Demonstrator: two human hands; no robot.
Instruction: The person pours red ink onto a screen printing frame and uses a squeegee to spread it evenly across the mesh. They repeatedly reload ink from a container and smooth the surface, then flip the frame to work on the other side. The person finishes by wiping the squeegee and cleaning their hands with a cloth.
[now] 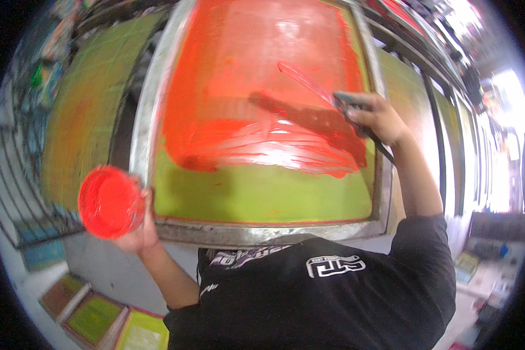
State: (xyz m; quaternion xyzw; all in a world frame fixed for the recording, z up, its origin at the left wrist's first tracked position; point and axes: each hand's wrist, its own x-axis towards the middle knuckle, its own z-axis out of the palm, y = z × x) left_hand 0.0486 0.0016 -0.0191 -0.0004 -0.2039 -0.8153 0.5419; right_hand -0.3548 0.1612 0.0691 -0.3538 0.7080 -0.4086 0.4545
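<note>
My left hand [144,234] grips a round tub [86,205] of bright red ink, its open top facing up, left of the screen-printing frame [147,111]. In my closed right hand [380,118] is an ink spatula [309,85] with a dark handle. Red ink coats its long thin blade, which points up and left above the screen. Thick, streaky red ink [239,143] covers much of the mesh. A yellow-green band [262,197] shows along the near side. Whether the blade touches the mesh I cannot tell.
Another green and orange stained screen [93,111] stands to the left, and one more [405,93] to the right. Several smaller framed screens [96,318] sit low at the lower left. A cluttered white surface [478,280] lies at the lower right.
</note>
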